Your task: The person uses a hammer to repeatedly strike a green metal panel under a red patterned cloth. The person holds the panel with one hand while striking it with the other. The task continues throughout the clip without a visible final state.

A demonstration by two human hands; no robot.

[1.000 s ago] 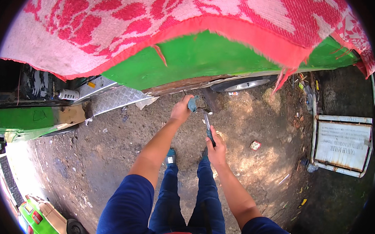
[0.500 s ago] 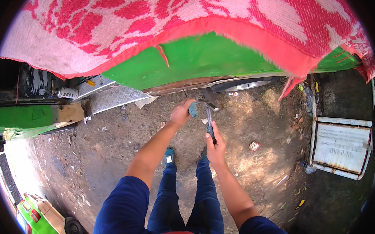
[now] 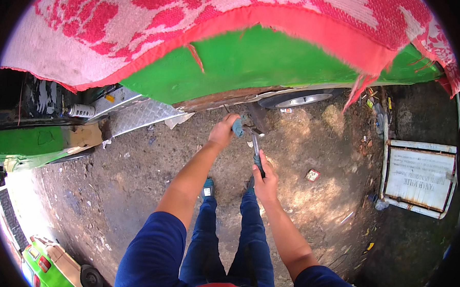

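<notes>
My right hand (image 3: 266,177) is closed round the dark grip of a hammer (image 3: 256,143) with a grey metal shaft. The hammer's head points away from me, close by my left hand (image 3: 223,131). That hand is wrapped round something bound in blue-grey cloth (image 3: 237,127); what the cloth covers is hidden. A dark, flat piece (image 3: 258,118) shows just beyond the hammer head, and I cannot tell whether it joins the wrapped thing. Both hands are in front of the lower edge of a green vehicle panel (image 3: 274,63).
A pink-and-red patterned cloth (image 3: 205,14) drapes over the panel. Below it are a wheel (image 3: 301,99) and a metal tread-plate step (image 3: 136,114). A spray can (image 3: 81,111) lies at the left. A white framed sign (image 3: 418,177) stands right. Litter dots the dirt ground (image 3: 309,219).
My view has shifted slightly, with the green panel's edge and cloth sitting a little differently. My left hand and its wrapped thing have moved slightly away from me. Both hands keep their grip.
</notes>
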